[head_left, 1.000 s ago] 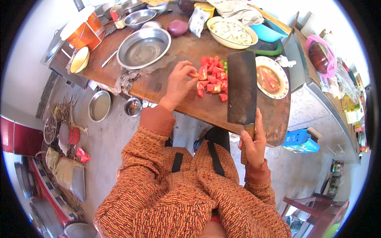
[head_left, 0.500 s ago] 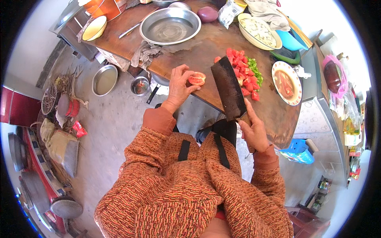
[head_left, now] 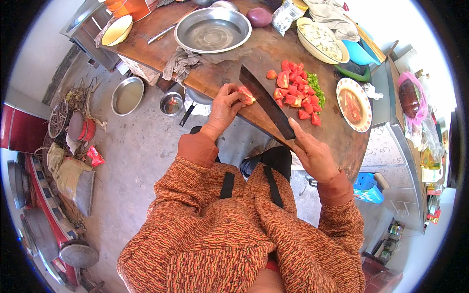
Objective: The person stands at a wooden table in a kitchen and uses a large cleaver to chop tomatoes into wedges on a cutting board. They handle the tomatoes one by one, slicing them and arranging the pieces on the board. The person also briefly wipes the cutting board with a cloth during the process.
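Observation:
My left hand grips a cut piece of tomato at the near edge of the wooden table. In my right hand is a dark, broad-bladed cleaver; its handle is mostly hidden by my fingers. The blade stands nearly on edge, right beside the tomato piece; whether it touches the flesh I cannot tell. Just right of the blade lies a heap of red tomato chunks. Chopped green pepper borders that heap on its far right side.
A metal basin of water sits at the back, near a grey rag and a purple eggplant. To the right are a bowl of pale chopped pieces and a rimmed plate with reddish liquid. Pans stand below, left.
The cleaver has swung left from the tomato heap to the piece in my left hand, and its blade has turned from flat toward upright. More of the heap now shows.

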### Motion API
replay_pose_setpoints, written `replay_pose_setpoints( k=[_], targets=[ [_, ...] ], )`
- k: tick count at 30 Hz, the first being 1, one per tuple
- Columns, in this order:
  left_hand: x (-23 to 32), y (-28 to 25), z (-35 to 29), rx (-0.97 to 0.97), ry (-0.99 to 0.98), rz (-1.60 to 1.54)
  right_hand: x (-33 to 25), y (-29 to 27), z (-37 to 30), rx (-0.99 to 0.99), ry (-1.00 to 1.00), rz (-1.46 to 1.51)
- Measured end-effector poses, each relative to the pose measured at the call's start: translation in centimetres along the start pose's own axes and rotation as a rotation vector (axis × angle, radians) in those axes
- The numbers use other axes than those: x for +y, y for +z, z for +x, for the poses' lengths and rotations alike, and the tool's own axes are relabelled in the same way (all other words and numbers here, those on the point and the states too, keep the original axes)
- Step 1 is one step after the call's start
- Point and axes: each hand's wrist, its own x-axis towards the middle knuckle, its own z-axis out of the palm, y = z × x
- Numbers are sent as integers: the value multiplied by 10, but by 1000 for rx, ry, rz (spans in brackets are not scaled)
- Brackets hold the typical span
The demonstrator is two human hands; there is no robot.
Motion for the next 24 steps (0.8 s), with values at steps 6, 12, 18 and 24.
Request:
replay_pose_setpoints(
  k=[6, 12, 18, 24],
  targets=[
    [-7, 2, -2, -2, -4, -45, 8, 2, 5, -34, -42, -48],
    [-6, 0, -1, -19, -4, -6, -4, -18, 13, -106, 48, 36],
    [-10, 1, 2, 4, 72, 32, -19, -23, 14, 51, 113, 243],
    [-6, 4, 2, -36, 68, 99, -20, 4, 2, 19, 158, 263]
  ],
)
